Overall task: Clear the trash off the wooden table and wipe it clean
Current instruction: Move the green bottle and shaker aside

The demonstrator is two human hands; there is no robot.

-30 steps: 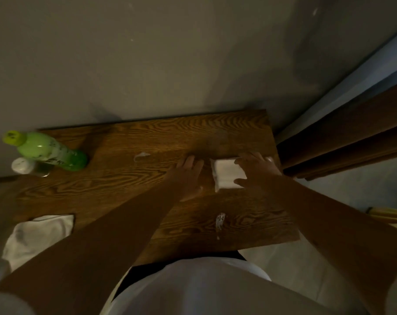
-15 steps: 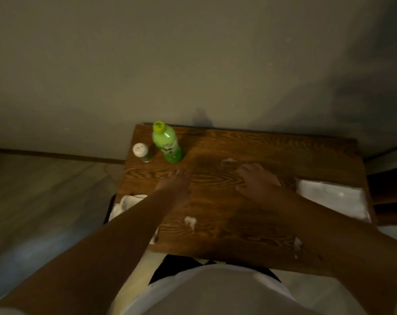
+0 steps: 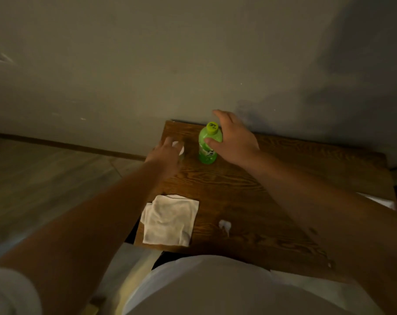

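on the wooden table (image 3: 272, 178), the spread right hand (image 3: 236, 142) reaches the green bottle (image 3: 207, 144); it looks light and slippery, best held round its middle. i cannot tell the left hand's (image 3: 168, 155) grip.

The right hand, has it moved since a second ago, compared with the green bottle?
Yes. The right hand went from the table's right side to its far left corner; it now reaches around the green bottle, thumb on its front.

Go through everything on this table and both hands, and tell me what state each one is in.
green bottle: upright, capped
right hand: open, closing around the bottle
left hand: over the small white-topped container, grip unclear
white cloth: folded, flat, overhanging the table's left edge
paper scrap: crumpled, loose
wooden table: not yet cleared
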